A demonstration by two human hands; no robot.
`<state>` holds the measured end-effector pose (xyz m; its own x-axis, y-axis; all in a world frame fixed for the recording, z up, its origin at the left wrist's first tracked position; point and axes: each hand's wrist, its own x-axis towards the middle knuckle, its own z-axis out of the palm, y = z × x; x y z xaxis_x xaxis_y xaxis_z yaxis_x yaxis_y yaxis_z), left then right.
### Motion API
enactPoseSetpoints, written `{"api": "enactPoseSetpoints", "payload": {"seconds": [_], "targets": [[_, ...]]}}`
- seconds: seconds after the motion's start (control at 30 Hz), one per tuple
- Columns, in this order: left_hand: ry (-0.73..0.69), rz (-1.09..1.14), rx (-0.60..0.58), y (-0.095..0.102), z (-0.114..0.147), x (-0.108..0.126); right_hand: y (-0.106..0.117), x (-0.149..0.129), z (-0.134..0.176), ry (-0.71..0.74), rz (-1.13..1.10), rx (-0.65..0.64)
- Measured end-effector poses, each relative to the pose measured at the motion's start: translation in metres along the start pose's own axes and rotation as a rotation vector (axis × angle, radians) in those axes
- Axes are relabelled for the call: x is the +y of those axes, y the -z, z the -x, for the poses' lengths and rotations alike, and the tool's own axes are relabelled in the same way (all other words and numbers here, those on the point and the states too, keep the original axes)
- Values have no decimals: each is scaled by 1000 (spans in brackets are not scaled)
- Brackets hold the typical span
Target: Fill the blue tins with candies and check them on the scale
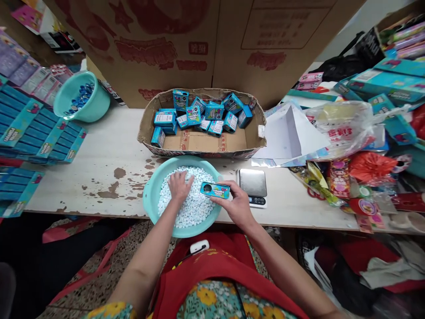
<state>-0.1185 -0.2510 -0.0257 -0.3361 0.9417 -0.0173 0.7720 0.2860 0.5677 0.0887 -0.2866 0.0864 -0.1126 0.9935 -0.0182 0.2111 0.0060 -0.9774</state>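
Observation:
My left hand [179, 186] rests on the small white candies [189, 217] in a turquoise basin [148, 195]. Its thumb and fingers are apart, the fingertips partly sunk among the pieces. Over the basin's right side, my right hand [237, 204] grips a small blue candy box [215, 190] marked "Caramelo Macizo". The box lies on its side, and a dark round opening shows at its left end. Behind the basin, several similar blue boxes [193, 116] lie jumbled in a cut-down cardboard tray [195, 144].
Right of the basin sits a small digital scale [253, 184]. A turquoise bucket [96, 104] at left holds blue pieces, near stacked blue display boxes [20, 119]. White paper [285, 128], plastic bags [341, 124] and packets crowd the right. A large carton [212, 48] stands behind.

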Motion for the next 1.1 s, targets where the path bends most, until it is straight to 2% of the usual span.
{"api": "enactPoseSetpoints", "payload": {"seconds": [0.07,0.1,0.23,0.4,0.5,0.6,0.7,0.8,0.97,1.1], "targets": [[-23,31,-59,-14,11,4,-1,3,-1,14,13,10],[-8,132,-79,-17,17,7,-3,4,-1,15,24,20],[201,605,-50,-14,29,8,-9,11,-1,-4,93,40],[335,801,-74,20,29,15,-14,15,3,30,133,21],[352,1171,-99,48,32,37,-25,21,5,87,190,-3],[274,1433,-61,65,34,61,-40,29,4,110,254,-38],[258,1474,20,67,33,73,-52,30,2,105,283,-60],[239,1490,94,65,30,75,-55,23,1,127,279,-51],[292,1469,108,64,27,80,-49,16,-1,106,354,-44],[273,1427,118,67,28,89,-47,14,-1,135,372,-65]]}}
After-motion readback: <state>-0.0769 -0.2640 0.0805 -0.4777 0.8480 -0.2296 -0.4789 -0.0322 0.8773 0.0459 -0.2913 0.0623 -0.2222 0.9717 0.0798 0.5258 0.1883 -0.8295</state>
